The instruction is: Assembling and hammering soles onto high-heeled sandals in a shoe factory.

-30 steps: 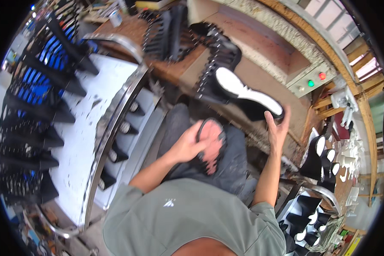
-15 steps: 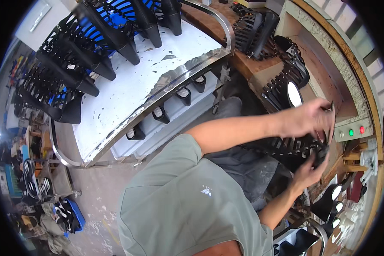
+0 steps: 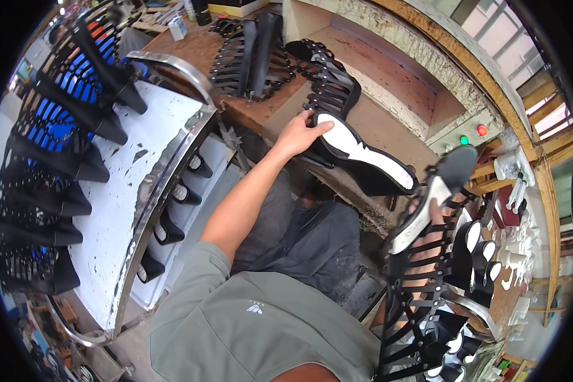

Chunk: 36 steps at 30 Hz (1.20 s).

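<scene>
A black wedge shoe sole with a white top face lies at the bench's near edge. My left hand is closed on its far-left end, thumb on the white face. To the right, my right hand grips a black strappy shoe upper, raised on its side. Its white-and-grey bottom faces up, and its studded straps hang toward me. Straps and bottom partly hide the right hand's fingers.
Two strappy black pieces, an upper and another upper, lie on the brown bench beside a worn metal box opening. Left stands a white rack shelf of black heeled shoes. More white-topped wedge soles stand at right.
My view has turned right. My left hand has let go of the strappy upper and taken hold of the wedge sole. My right hand has brought the upper nearer, its bottom turned up.
</scene>
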Motion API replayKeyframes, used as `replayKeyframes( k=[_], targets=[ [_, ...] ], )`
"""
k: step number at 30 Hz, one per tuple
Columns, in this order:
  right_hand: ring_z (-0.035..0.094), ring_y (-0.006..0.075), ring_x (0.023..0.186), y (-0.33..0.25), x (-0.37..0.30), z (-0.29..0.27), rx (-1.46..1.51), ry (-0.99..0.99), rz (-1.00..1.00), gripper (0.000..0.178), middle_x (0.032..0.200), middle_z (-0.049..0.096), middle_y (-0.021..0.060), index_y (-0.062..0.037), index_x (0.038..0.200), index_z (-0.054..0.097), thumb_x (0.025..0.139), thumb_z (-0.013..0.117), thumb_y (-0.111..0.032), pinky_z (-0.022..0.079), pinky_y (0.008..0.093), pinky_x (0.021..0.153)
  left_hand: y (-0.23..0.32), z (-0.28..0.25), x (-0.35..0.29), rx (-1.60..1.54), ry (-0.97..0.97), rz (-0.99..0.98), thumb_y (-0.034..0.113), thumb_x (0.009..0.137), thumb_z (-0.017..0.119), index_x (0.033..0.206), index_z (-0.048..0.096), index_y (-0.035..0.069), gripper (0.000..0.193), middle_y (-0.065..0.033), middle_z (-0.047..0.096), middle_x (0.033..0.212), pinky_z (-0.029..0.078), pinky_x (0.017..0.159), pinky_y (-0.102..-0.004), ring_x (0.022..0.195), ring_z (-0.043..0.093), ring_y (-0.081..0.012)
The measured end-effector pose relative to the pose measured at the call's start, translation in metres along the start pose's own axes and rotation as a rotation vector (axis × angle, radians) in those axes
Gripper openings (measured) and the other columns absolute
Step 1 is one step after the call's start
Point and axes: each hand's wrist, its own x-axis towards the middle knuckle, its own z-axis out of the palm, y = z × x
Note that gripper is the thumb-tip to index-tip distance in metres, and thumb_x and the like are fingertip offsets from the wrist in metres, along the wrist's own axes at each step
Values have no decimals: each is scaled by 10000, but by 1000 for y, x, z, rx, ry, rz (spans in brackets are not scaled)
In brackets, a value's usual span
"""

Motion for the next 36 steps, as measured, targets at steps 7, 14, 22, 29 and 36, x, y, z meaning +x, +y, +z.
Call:
replayKeyframes(
  k=[7,14,22,29,36],
  targets=[
    [641,238,781,-32,32,-63,392,-91,619,345,982,651,145,-68,1115,575,946,523,-364,551,344,641,44,15,-23,-150,96,296,155,814,669,1166,563,-8,402,-139,602,1076,442,894,-316,1001,583,-231],
    [606,186,732,14,5,-32,-109,-652,-87,168,839,612,91,3,979,592,865,576,-119,517,359,636,108,42,-10,-128,-251,707,104,770,693,1135,603,29,383,-114,557,998,430,860,-317,932,538,-239],
    [587,103,742,15,-7,10,-499,-35,49,190,883,634,21,14,1064,611,883,556,13,472,242,705,118,63,13,-285,-382,738,155,810,690,1118,606,-4,356,-153,563,1185,419,913,-329,1075,547,-256],
    [583,83,731,7,-10,19,-382,72,-25,128,861,655,19,4,975,659,864,594,1,467,242,665,139,71,5,-124,-288,727,73,861,624,1034,632,-40,206,-153,639,1013,471,815,-301,913,615,-241],
    [502,45,674,20,-5,21,-512,27,0,65,745,583,-41,-19,842,623,805,615,34,407,214,601,119,65,5,-198,-284,552,367,950,525,1114,589,-24,429,-145,605,956,456,812,-323,934,593,-245]
  ],
)
